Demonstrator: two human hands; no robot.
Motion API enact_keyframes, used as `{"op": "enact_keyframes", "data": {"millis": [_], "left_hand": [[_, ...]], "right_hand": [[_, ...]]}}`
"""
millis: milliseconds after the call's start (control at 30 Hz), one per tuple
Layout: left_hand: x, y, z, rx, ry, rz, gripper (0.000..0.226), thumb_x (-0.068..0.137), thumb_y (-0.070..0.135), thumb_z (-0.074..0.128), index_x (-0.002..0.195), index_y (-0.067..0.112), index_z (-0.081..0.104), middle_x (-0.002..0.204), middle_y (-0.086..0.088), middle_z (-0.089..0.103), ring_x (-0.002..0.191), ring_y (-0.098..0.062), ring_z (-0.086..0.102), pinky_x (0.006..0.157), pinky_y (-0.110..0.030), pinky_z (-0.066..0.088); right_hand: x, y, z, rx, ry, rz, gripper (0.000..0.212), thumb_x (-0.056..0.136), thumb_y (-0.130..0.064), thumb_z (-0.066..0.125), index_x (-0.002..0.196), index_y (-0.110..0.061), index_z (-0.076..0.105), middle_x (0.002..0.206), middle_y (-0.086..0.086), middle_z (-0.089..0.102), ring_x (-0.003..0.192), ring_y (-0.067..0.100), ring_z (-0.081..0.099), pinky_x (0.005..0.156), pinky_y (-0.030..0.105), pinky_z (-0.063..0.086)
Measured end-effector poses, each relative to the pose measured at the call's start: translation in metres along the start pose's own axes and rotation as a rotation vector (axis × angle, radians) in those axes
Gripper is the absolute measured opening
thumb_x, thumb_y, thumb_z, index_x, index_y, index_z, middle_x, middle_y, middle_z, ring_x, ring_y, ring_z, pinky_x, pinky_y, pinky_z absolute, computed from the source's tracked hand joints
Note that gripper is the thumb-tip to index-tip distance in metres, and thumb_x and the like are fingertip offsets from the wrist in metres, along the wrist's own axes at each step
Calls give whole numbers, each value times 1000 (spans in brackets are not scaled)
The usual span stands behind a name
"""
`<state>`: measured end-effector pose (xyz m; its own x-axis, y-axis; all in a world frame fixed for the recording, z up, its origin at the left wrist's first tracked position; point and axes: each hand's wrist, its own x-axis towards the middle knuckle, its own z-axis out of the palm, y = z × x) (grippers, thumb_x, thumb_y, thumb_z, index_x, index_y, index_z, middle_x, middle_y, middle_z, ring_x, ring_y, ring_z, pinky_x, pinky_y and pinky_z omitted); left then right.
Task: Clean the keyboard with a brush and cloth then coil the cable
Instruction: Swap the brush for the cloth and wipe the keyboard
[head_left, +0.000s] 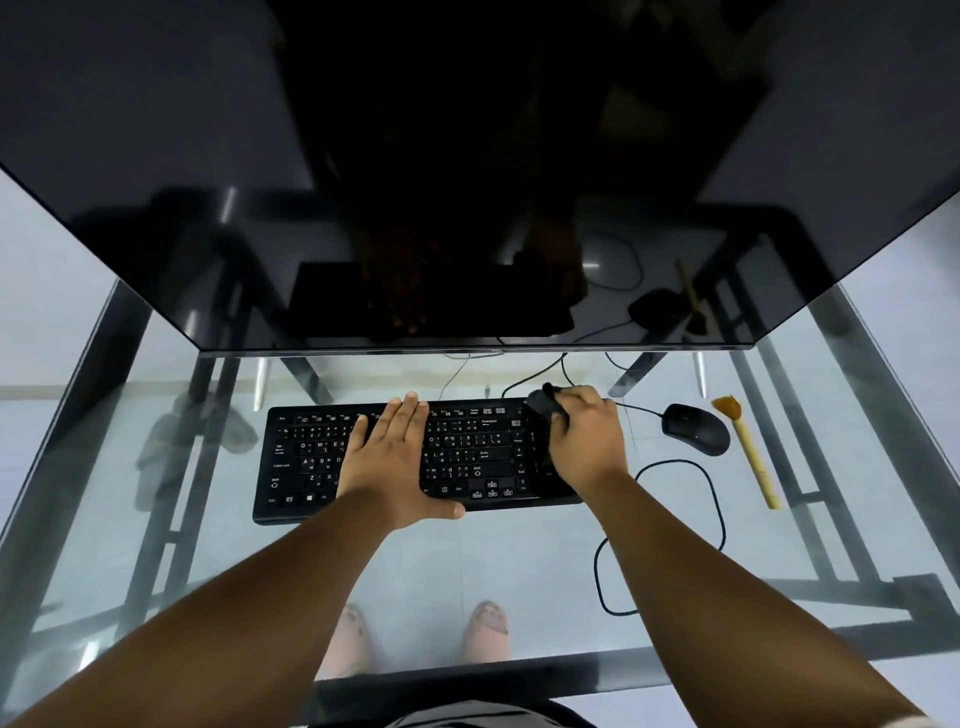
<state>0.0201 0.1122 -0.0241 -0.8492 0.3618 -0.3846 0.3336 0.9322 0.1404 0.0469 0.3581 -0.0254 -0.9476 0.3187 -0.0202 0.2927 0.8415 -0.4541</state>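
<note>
Left hand (390, 457) spread flat on keyboard (415, 460) at worktop (519, 561) centre; right hand (584, 441) grips dark cloth (544, 404) at its far right corner. Risks: keyboard sliding on glass; wiping snagging cable (670, 530); brush (748, 449) lies unused beside mouse (696, 428).

The keyboard (415, 457) is black with white legends and lies flat on the glass bench (519, 571), its long side running left to right. The left hand (389, 457) rests flat on its middle keys. A dark cloth (545, 402), bunched up, sits at the keyboard's far right corner, gripped by the right hand (584, 436). The brush (745, 447), with a pale wooden handle and tan bristles fanned at its far end, lies on the bench well to the right. A thin black cable (670, 519) loops loosely on the bench near the keyboard's right end.
</note>
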Motion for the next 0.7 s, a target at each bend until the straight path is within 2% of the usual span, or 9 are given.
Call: {"op": "enact_keyframes", "data": {"millis": [100, 233, 300, 367, 467, 700], "left_hand": [[1, 2, -2, 14, -10, -12, 140, 55, 92, 53, 154, 19, -14, 162, 6, -21, 148, -13, -19, 121, -46, -8], [0, 2, -2, 9, -9, -13, 140, 55, 92, 53, 154, 20, -15, 162, 6, -21, 148, -13, -19, 121, -46, -8], [0, 2, -2, 7, -10, -16, 140, 55, 92, 53, 154, 20, -15, 161, 6, -22, 148, -12, -20, 121, -46, -8], [0, 2, -2, 13, -16, -16, 139, 56, 92, 53, 154, 20, -16, 161, 6, -22, 148, -12, -20, 121, -46, -8], [-1, 2, -2, 14, -17, -14, 139, 56, 92, 52, 153, 20, -16, 161, 6, -22, 148, -13, -21, 121, -46, -7], [-1, 2, -2, 10, -17, -15, 138, 56, 92, 53, 153, 21, -15, 161, 6, -22, 147, -12, -22, 121, -47, -7]], "right_hand": [[3, -23, 6, 8, -66, -65, 37, 93, -8, 47, 127, -11, 62, 125, 0, 57, 109, 26, 44, 95, 21, 34], [-5, -24, 3, 11, -151, -193, 38, 92, -5, 48, 126, -10, 63, 125, -3, 57, 110, 24, 44, 97, 21, 35], [-4, -10, -4, -14, -137, -147, 39, 90, -2, 47, 124, -9, 65, 124, -3, 58, 108, 24, 43, 98, 24, 39], [0, 5, -12, -49, -83, -39, 40, 88, 1, 46, 121, -7, 66, 121, -1, 60, 106, 26, 43, 97, 33, 44], [5, 4, -15, -60, -36, 52, 39, 87, 2, 46, 119, -5, 66, 120, 5, 59, 103, 32, 46, 95, 39, 44], [-6, -36, 0, -50, -203, -118, 41, 92, -5, 44, 128, -12, 61, 126, -4, 53, 113, 24, 40, 100, 30, 41]]}}
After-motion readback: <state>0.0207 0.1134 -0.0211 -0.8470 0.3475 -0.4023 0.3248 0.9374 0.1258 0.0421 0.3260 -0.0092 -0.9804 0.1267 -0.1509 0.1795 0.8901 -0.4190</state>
